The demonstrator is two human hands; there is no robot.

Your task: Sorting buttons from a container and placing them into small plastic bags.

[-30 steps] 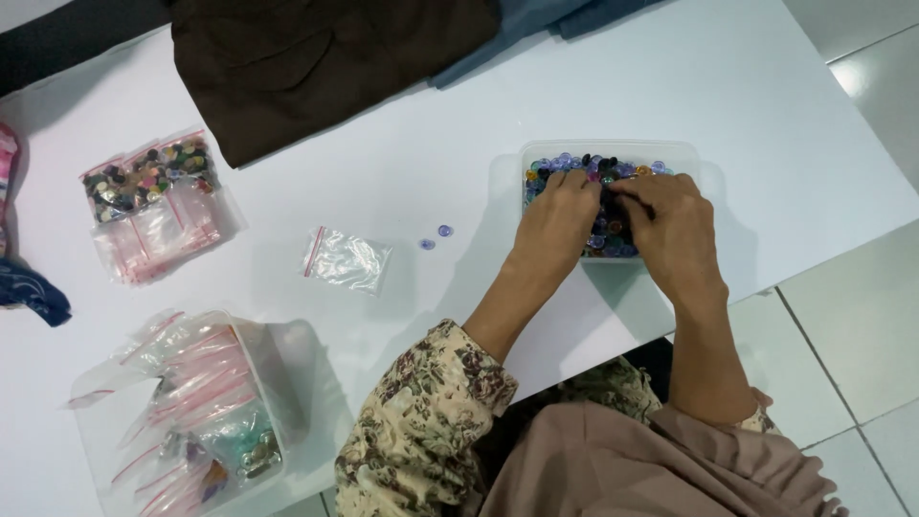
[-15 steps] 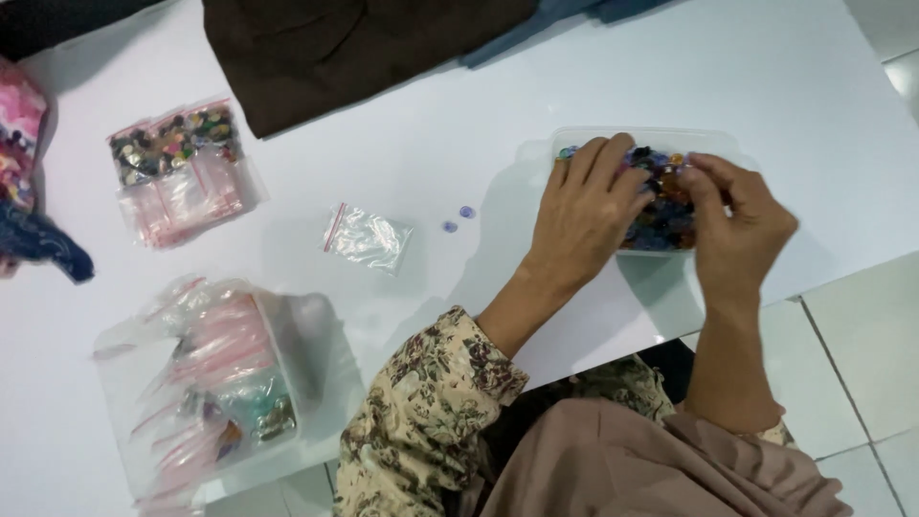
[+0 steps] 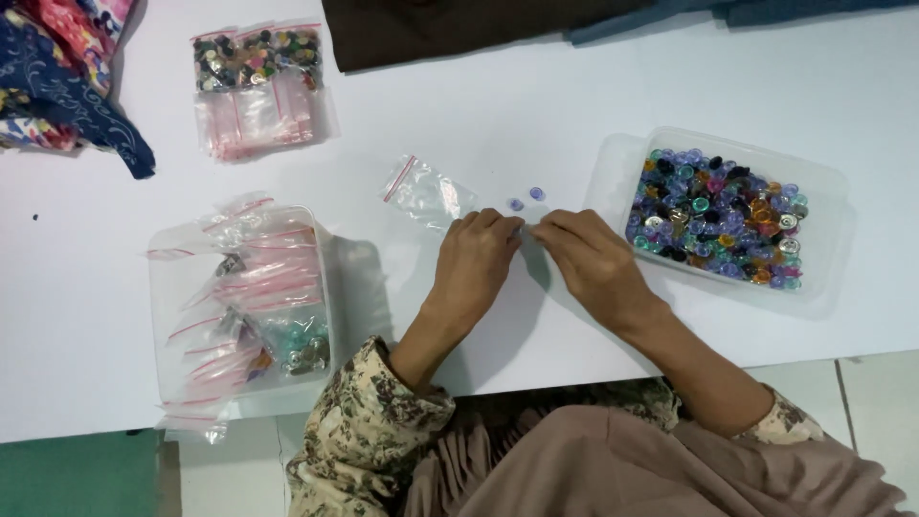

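My left hand and my right hand rest on the white table, fingertips almost touching near the middle. What the fingertips pinch, if anything, is too small to tell. Just beyond them lie two small purple buttons, and a small clear zip bag with a red strip lies by my left fingertips. To the right stands a clear plastic tub filled with several colourful buttons.
A clear tub crammed with small zip bags stands at the left. A stack of zip bags with mixed buttons lies at the back left. Patterned cloth is at far left, dark brown fabric along the back edge.
Both hands have left the button tub and come toward the table's middle, beside the small zip bag and the two purple buttons. The view has shifted right.
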